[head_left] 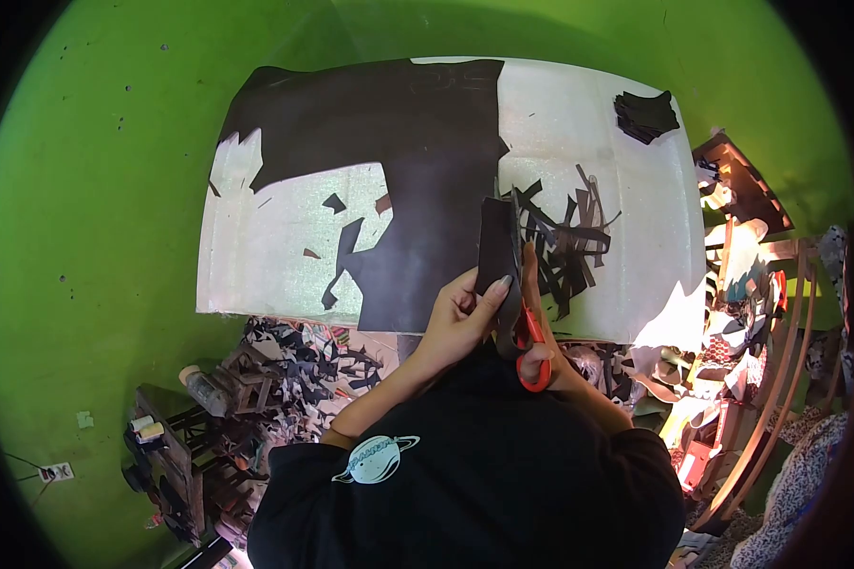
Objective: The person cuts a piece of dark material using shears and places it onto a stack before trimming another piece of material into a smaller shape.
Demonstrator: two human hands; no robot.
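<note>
Near the front edge of the white table (pixel 427 327), my left hand (pixel 467 318) grips a dark strip of material (pixel 493 242), thumb on top. My right hand (pixel 538 351) is closed around red-handled scissors (pixel 533 379). The scissors' blades point away from me, along the strip's right side. A large dark sheet (pixel 427 209) with cut-out edges lies behind and left of my hands. Just right of the scissors is a pile of thin dark offcuts (pixel 574 242). The material partly hides the blades.
A stack of dark cut pieces (pixel 646 116) lies at the table's back right. Small scraps (pixel 348 237) are on its left part. Floor scraps (pixel 327 365), a wooden stool (pixel 176 465) and a plastic bottle (pixel 204 389) are at left. A cluttered rack (pixel 778 379) stands at right.
</note>
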